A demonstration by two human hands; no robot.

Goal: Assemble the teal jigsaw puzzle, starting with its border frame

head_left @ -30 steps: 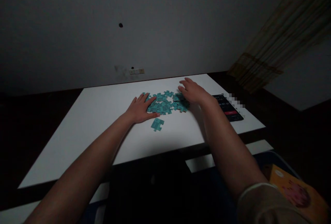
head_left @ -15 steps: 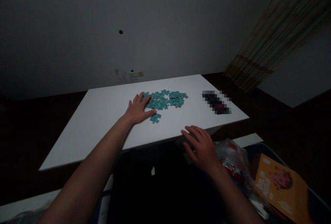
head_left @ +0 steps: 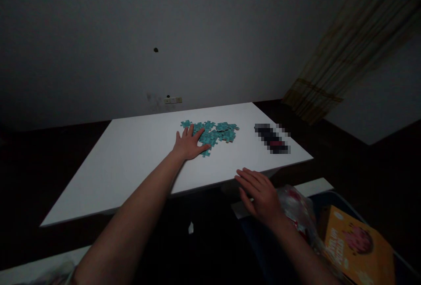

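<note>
A: Left hand status?
B: Left hand (head_left: 188, 145): palm down, fingers open and spread. They lie over the left part of the teal puzzle pieces (head_left: 213, 137). Contact yes, pinch no.
A: Right hand?
B: Right hand (head_left: 262, 195): fingers extended side by side, thumb apart, so open. Fingertips line up with the near edge of the worktop (head_left: 131, 158); can't tell if they touch it.
A: Where exactly is the pile?
B: Under the left fingers and just to their right, flat on the worktop, pieces overlapping. 1 bit shows just past the left fingertips, on the far side. 1 lower piece (head_left: 206, 154) sits at the left thumb, partly covered by it. From the right fingers: pile is beyond and to the left, well apart.
A: Further out?
B: Dark slab (head_left: 272, 139) with a red patch, beyond and right of the right fingers, pixelated. Clear plastic bag (head_left: 297, 206) just right of the right hand, orange box (head_left: 360, 245) beside the bag, farther right. Print on the box too dim to read fully.
A: Background?
B: Grey wall (head_left: 213, 35) past both sets of fingers, socket strip (head_left: 173, 100) low on it. Curtain (head_left: 320, 74) far right.
</note>
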